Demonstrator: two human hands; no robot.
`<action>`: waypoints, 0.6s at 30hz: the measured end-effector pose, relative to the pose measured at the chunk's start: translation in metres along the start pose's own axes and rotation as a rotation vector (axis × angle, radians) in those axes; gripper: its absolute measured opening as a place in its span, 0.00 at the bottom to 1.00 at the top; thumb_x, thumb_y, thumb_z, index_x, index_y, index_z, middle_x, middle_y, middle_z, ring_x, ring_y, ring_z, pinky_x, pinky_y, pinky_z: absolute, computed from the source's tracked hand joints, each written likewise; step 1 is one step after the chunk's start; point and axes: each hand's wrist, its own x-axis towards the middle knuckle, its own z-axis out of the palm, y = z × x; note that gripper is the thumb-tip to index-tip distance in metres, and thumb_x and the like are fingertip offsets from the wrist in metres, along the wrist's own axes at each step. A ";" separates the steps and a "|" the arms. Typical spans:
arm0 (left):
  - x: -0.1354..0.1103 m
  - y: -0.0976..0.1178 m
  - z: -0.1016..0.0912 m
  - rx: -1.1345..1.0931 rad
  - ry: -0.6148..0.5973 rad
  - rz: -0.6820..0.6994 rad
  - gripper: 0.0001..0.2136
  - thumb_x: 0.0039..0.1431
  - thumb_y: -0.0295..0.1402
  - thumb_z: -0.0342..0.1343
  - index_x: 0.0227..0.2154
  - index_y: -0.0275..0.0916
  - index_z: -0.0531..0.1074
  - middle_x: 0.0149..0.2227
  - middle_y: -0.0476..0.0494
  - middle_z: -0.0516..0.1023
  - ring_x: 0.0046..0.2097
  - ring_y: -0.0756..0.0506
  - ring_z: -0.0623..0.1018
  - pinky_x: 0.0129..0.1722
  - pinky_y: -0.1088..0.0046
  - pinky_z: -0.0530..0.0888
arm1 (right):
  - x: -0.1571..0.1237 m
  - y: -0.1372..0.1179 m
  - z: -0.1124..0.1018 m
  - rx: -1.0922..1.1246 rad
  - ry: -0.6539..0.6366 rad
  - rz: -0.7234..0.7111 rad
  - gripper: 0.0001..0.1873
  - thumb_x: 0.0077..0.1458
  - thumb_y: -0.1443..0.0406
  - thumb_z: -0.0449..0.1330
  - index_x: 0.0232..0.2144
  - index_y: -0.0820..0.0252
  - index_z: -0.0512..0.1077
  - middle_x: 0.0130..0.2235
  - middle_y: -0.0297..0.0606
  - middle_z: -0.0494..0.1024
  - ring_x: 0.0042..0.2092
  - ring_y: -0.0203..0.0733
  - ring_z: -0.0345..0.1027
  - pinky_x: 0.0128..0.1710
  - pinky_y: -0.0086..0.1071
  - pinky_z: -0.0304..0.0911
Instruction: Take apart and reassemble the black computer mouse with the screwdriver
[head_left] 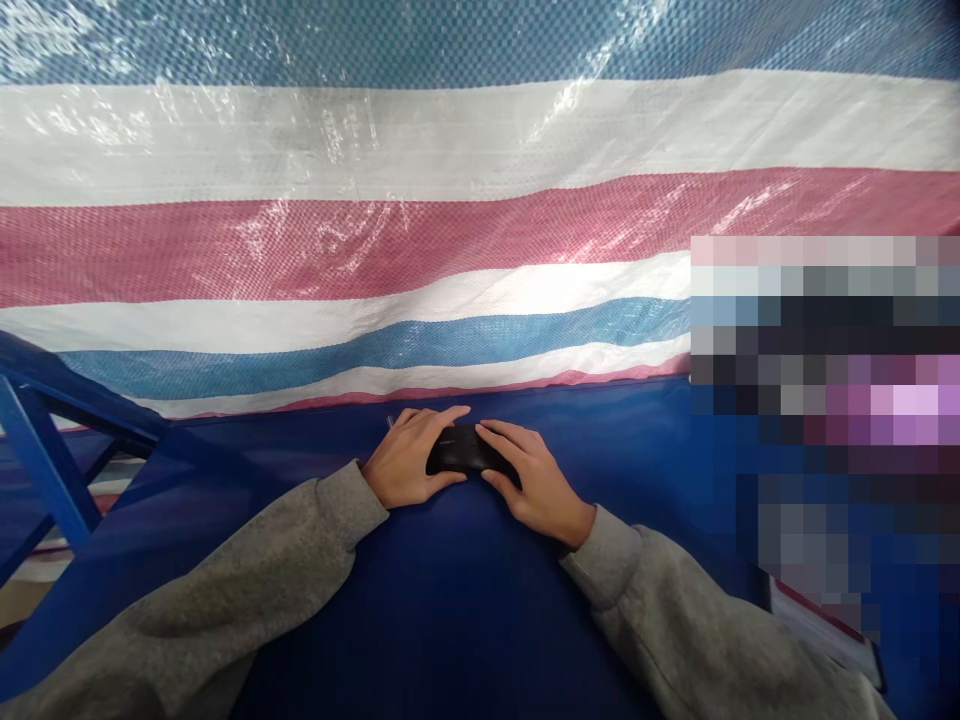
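A small, dark, oblong black case point(466, 450) with faint pale lettering on top lies on the blue surface point(420, 590). Around its left end curve the fingers and thumb of my left hand point(412, 460), the index finger reaching past its far edge. My right hand point(536, 480) grips the other end, fingers on top and thumb along the near side. Both ends of the case are covered by my hands. A thin pale sliver point(390, 423) shows just beyond my left knuckles; its kind cannot be made out.
Behind the surface hangs a striped plastic sheet point(337, 250) in blue, white and red. A blue metal frame point(56, 460) stands at the left. The right side is pixelated, and a flat, dark-edged thing point(825, 630) lies partly behind my right sleeve.
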 end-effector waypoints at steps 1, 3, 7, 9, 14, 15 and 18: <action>0.000 0.000 0.000 0.003 0.000 0.001 0.37 0.52 0.44 0.63 0.62 0.44 0.53 0.47 0.40 0.76 0.49 0.37 0.75 0.50 0.55 0.67 | 0.000 0.000 0.000 -0.006 -0.003 0.012 0.26 0.61 0.61 0.57 0.61 0.55 0.62 0.59 0.47 0.69 0.60 0.53 0.62 0.58 0.53 0.61; -0.001 0.000 0.000 0.007 -0.001 0.002 0.37 0.52 0.44 0.63 0.62 0.45 0.52 0.48 0.40 0.76 0.49 0.37 0.75 0.50 0.55 0.67 | 0.001 -0.001 0.000 -0.014 -0.004 0.028 0.26 0.62 0.60 0.57 0.61 0.55 0.62 0.59 0.47 0.69 0.59 0.53 0.63 0.57 0.53 0.61; -0.001 -0.002 0.001 0.007 0.000 0.008 0.38 0.52 0.44 0.63 0.62 0.45 0.52 0.48 0.40 0.75 0.49 0.37 0.75 0.50 0.55 0.67 | 0.001 -0.002 -0.001 -0.025 0.006 0.017 0.25 0.62 0.60 0.57 0.60 0.54 0.63 0.57 0.48 0.70 0.58 0.54 0.64 0.57 0.53 0.62; -0.001 -0.002 0.001 0.006 0.004 0.012 0.38 0.52 0.44 0.63 0.62 0.44 0.52 0.47 0.40 0.75 0.49 0.37 0.74 0.50 0.55 0.67 | 0.001 -0.002 -0.002 -0.028 0.017 0.013 0.25 0.62 0.61 0.57 0.60 0.54 0.64 0.57 0.48 0.70 0.58 0.54 0.65 0.56 0.54 0.62; -0.001 -0.002 0.001 0.020 0.010 0.013 0.38 0.52 0.44 0.63 0.62 0.44 0.53 0.48 0.40 0.75 0.49 0.37 0.74 0.50 0.56 0.67 | 0.001 -0.002 -0.003 -0.023 0.001 0.019 0.24 0.61 0.62 0.57 0.59 0.55 0.65 0.57 0.48 0.70 0.58 0.54 0.64 0.56 0.54 0.62; -0.001 -0.002 0.001 0.021 0.010 0.015 0.38 0.52 0.44 0.63 0.62 0.44 0.53 0.48 0.40 0.75 0.49 0.37 0.74 0.50 0.56 0.67 | 0.002 -0.002 -0.003 -0.023 -0.006 0.018 0.24 0.61 0.62 0.57 0.59 0.55 0.65 0.57 0.48 0.70 0.58 0.54 0.64 0.56 0.54 0.62; -0.001 -0.002 0.001 0.025 0.009 0.018 0.37 0.52 0.44 0.63 0.62 0.44 0.53 0.49 0.40 0.75 0.49 0.37 0.75 0.50 0.56 0.67 | 0.002 -0.002 -0.003 -0.033 -0.025 0.020 0.24 0.61 0.61 0.58 0.59 0.55 0.65 0.57 0.48 0.70 0.58 0.53 0.64 0.57 0.53 0.61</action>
